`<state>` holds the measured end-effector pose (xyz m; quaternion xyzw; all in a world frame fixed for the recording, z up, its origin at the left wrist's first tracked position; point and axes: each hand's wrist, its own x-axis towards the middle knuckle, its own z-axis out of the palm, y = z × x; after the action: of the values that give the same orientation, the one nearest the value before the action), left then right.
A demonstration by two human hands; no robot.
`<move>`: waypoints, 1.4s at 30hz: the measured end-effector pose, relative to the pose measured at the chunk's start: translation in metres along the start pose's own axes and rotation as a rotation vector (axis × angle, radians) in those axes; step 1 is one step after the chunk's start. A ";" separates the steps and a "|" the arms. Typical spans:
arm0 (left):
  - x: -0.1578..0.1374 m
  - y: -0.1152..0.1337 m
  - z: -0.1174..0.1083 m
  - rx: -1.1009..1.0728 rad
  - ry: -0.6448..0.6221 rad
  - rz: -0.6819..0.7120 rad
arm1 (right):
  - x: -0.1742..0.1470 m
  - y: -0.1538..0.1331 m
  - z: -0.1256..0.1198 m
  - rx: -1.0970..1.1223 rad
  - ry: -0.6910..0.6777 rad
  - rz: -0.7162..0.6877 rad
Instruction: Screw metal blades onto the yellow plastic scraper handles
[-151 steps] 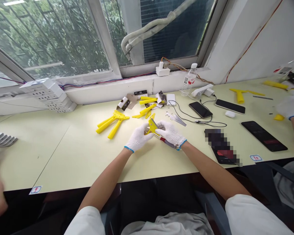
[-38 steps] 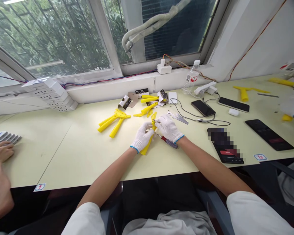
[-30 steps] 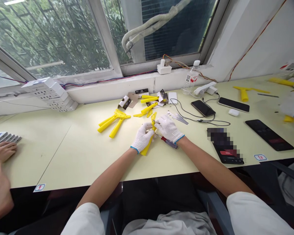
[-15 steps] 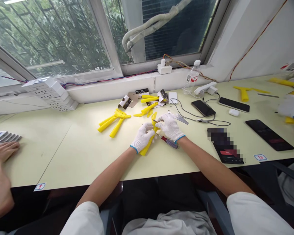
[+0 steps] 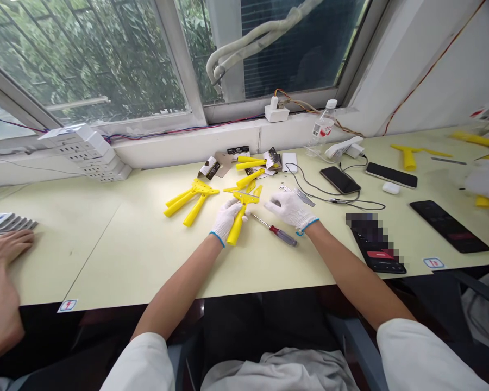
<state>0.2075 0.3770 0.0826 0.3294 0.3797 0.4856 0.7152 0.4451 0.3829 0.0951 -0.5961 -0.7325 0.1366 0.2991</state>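
My left hand (image 5: 224,219), in a white glove with a blue cuff, is closed around the handle of a yellow scraper (image 5: 235,227). A thin metal strip lies across the scraper's wide head, which points away from me. To its right, my right hand (image 5: 288,208), gloved alike, hovers apart from the scraper with loosely bent fingers; nothing shows in them. Just beyond it lie flat metal blades (image 5: 305,197) and small bits too tiny to name. Between my hands and nearer me rests a screwdriver (image 5: 283,235) with a red and clear handle.
More yellow scrapers (image 5: 195,198) lie to the left, with yellow parts (image 5: 250,178) and black card packaging (image 5: 209,168) behind. Phones (image 5: 340,180), a cable (image 5: 309,187) and a plastic bottle (image 5: 324,127) occupy the right. Co-workers' hands show at both sides.
My right hand has let go of the scraper and moved right. My left hand has shifted slightly left with the scraper, whose head now faces up. The screwdriver is fully uncovered.
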 end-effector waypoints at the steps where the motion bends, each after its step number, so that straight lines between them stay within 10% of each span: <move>1: 0.003 0.004 -0.004 0.000 0.028 0.027 | -0.003 -0.003 -0.008 -0.089 -0.120 0.002; 7: 0.020 0.013 -0.024 0.031 0.217 0.161 | -0.021 -0.028 -0.037 -0.343 -0.677 -0.068; 16: 0.021 0.011 -0.027 0.083 0.224 0.176 | -0.013 0.007 -0.064 -0.055 -0.634 0.019; 23: 0.017 0.015 -0.024 0.156 0.228 0.175 | -0.013 0.031 -0.088 0.650 -0.253 0.137; 32: 0.012 0.010 -0.017 0.312 0.128 0.153 | -0.005 0.022 -0.059 0.878 0.414 0.149; 42: 0.010 0.009 -0.016 0.324 0.093 0.170 | -0.007 0.011 -0.051 0.752 0.446 0.146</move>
<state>0.1920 0.3906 0.0801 0.4484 0.4564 0.4914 0.5909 0.4851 0.3709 0.1265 -0.5109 -0.5054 0.2825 0.6354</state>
